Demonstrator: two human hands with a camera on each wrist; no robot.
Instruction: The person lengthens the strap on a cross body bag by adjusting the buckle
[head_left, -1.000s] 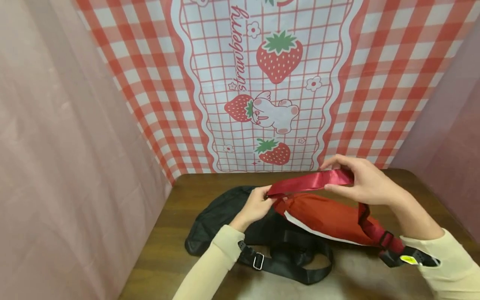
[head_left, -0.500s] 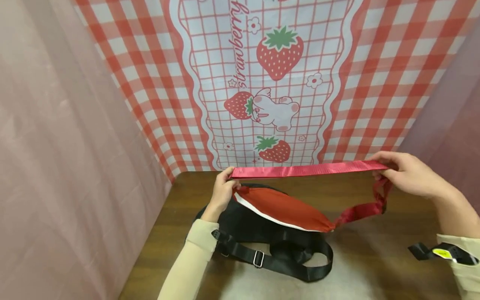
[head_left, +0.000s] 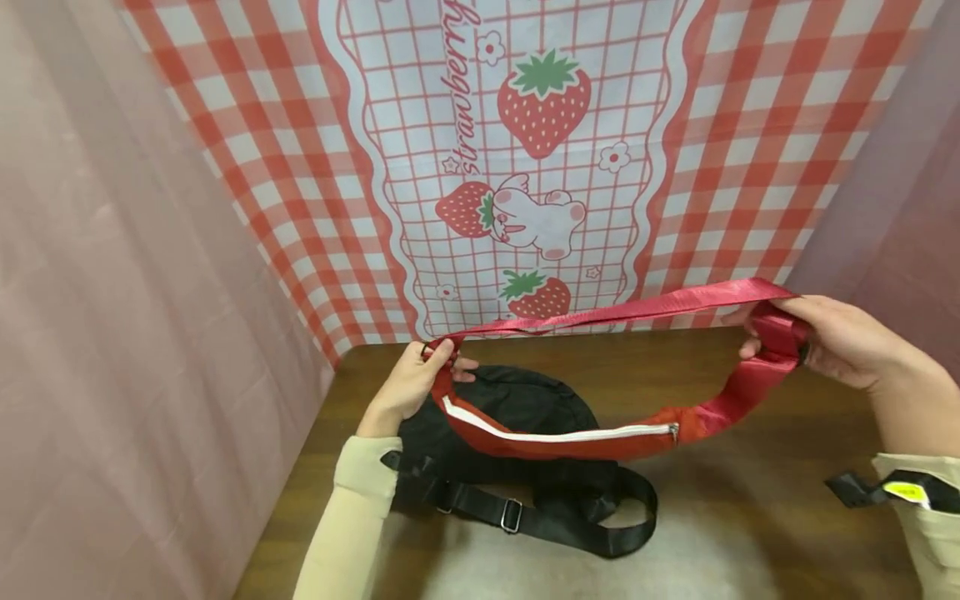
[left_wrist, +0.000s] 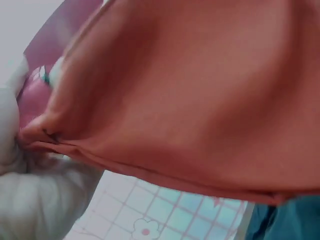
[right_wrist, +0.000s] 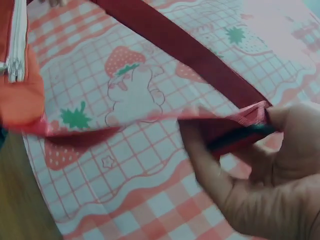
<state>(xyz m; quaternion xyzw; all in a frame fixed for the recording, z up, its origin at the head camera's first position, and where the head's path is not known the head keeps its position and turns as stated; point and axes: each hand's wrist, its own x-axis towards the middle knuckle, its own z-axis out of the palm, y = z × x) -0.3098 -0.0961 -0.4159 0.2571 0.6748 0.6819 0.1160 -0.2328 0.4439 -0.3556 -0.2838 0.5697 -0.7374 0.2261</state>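
A red waist bag (head_left: 570,448) with a white zipper (head_left: 592,435) hangs between the two hands, its front turned toward the head camera. My left hand (head_left: 401,383) pinches the strap end by the bag's left corner. In the left wrist view, the bag's orange-red cloth (left_wrist: 190,100) covers most of the picture beside the left hand (left_wrist: 45,200). At the right, my right hand (head_left: 851,342) grips the crimson strap (head_left: 637,310) where it doubles back. The right wrist view has the fingers of the right hand (right_wrist: 265,185) curled round the strap and a dark buckle piece (right_wrist: 240,137).
Behind the red bag, a black bag (head_left: 525,392) lies on the wooden table (head_left: 735,500). Its black strap (head_left: 555,533) with a metal slider loops toward the front. A checked strawberry cloth (head_left: 525,208) hangs at the back, with a pink curtain (head_left: 135,292) on the left.
The hands have moved apart, drawing the strap out lengthwise. The red bag has been lifted and turned, so its zipper now faces the head camera. The black bag stays put.
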